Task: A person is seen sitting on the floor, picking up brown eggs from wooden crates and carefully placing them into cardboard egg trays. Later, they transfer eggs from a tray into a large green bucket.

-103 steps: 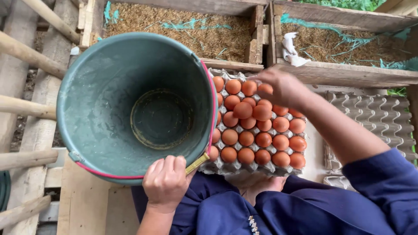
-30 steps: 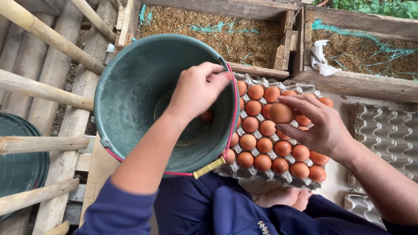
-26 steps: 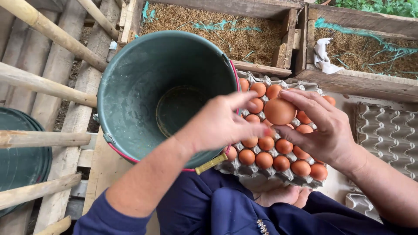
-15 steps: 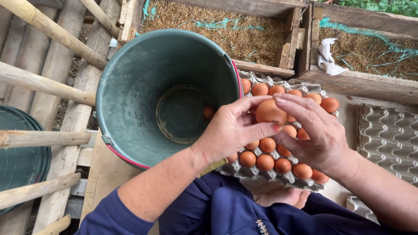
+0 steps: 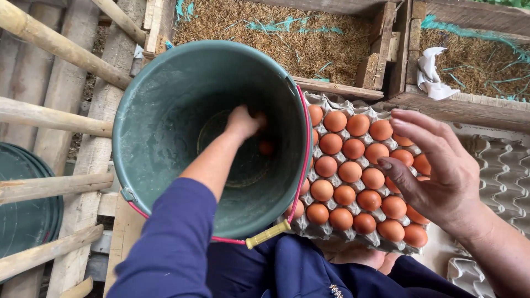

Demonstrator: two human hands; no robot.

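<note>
Fingers (image 5: 251, 118) deep in bucket (image 5: 165, 99) | egg (image 5: 266, 147) beside | right hand (image 5: 441, 171) over tray (image 5: 353, 107)

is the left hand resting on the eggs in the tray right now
No, the left hand is reaching down inside the green bucket, while the right hand hovers over the egg tray.

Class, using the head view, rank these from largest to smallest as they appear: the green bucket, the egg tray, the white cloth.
1. Green bucket, though it sits nearer the camera.
2. Egg tray, partly hidden by the right hand.
3. White cloth, clearly smallest.
</note>
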